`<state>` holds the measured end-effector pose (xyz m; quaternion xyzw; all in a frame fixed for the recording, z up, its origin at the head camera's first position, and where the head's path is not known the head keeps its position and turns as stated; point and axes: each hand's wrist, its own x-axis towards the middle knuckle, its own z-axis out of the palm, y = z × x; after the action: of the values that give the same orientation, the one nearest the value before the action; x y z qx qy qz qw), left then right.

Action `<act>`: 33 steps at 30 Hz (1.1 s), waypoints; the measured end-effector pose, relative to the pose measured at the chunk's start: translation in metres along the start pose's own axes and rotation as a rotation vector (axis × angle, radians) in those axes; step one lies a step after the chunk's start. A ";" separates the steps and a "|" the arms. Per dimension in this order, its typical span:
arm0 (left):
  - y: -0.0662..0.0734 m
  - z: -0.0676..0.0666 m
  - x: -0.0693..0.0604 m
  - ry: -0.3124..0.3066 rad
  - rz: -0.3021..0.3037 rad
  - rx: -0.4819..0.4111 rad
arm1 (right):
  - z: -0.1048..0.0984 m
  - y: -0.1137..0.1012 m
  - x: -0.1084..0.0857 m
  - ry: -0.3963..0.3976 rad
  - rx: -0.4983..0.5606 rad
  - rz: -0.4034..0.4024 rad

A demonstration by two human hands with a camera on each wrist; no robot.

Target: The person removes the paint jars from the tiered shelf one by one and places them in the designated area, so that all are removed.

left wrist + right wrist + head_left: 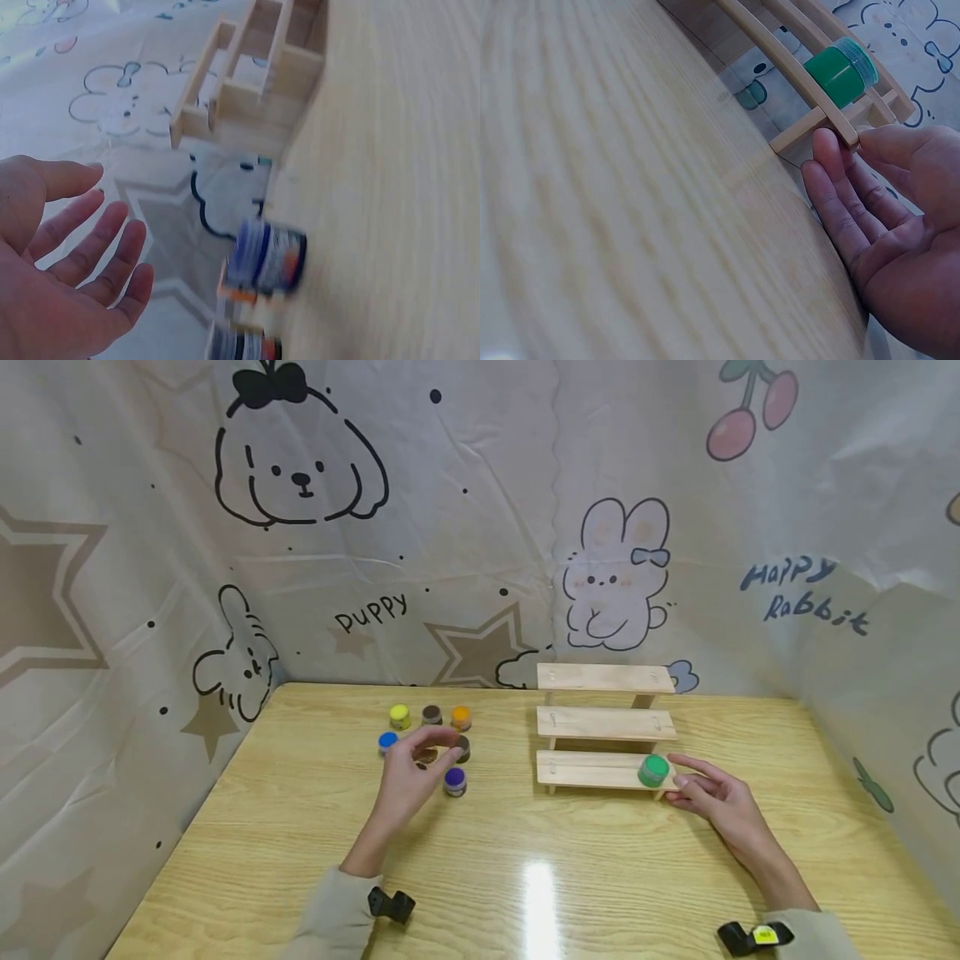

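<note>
A three-step wooden shelf stands on the table. My right hand pinches the right end of its lowest step, thumb above and fingers below in the right wrist view. On that step, close to those fingers, sits a green paint jar. Over a group of small paint jars hovers my left hand, its fingers loosely bent with nothing between them in the left wrist view. Nearest it are a purple jar, a blue jar and a dark jar; a brown jar is partly hidden by the hand.
Behind the left hand stand a yellow jar, a dark brown jar and an orange jar. The wooden table meets a printed cloth at its back and sides.
</note>
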<state>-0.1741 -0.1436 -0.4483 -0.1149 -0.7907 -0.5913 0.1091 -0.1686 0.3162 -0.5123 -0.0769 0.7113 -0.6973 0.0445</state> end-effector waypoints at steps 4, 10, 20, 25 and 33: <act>0.007 0.016 0.004 -0.015 0.039 -0.017 | 0.000 0.000 0.000 -0.001 -0.003 -0.003; 0.013 0.034 0.008 -0.031 0.089 -0.017 | 0.001 0.000 -0.001 -0.002 -0.007 0.002; 0.024 0.059 0.009 -0.045 0.142 -0.076 | 0.002 -0.002 -0.001 -0.002 0.004 0.012; 0.025 0.074 0.004 -0.078 0.152 -0.107 | 0.001 -0.004 -0.001 0.003 -0.014 -0.001; 0.029 0.098 0.001 -0.133 0.141 -0.137 | 0.002 -0.002 0.000 0.003 0.015 0.016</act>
<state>-0.1697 -0.0418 -0.4484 -0.2164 -0.7438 -0.6260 0.0894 -0.1679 0.3140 -0.5108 -0.0696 0.7068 -0.7022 0.0496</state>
